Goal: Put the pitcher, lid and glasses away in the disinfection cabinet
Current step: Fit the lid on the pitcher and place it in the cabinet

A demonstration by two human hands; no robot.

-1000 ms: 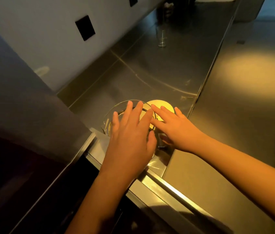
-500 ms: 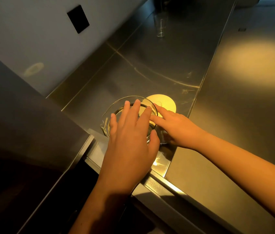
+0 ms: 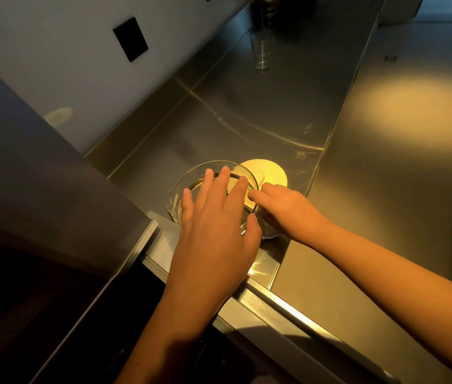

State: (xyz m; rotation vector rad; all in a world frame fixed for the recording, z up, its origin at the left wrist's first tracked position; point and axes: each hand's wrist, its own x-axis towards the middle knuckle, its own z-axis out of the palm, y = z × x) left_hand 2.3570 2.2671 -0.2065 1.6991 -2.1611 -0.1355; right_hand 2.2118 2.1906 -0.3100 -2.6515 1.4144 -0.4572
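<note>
Pitcher (image 3: pixel 178 199) directly under straight, spread fingers (image 3: pixel 226 184) of left hand (image 3: pixel 213 231), gripping nothing; right hand (image 3: pixel 285 212) curled against its side, hold unclear; risks smooth glass slipping, or bumping round lid (image 3: pixel 267 173) just past fingertips.

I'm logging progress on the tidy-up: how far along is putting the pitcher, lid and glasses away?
Done: nothing visibly stored yet. In hand: the pitcher, on the counter, with the left hand spread over its mouth and the right hand curled at its handle. Left: the lid lying behind it, and one glass standing farther back.
</note>
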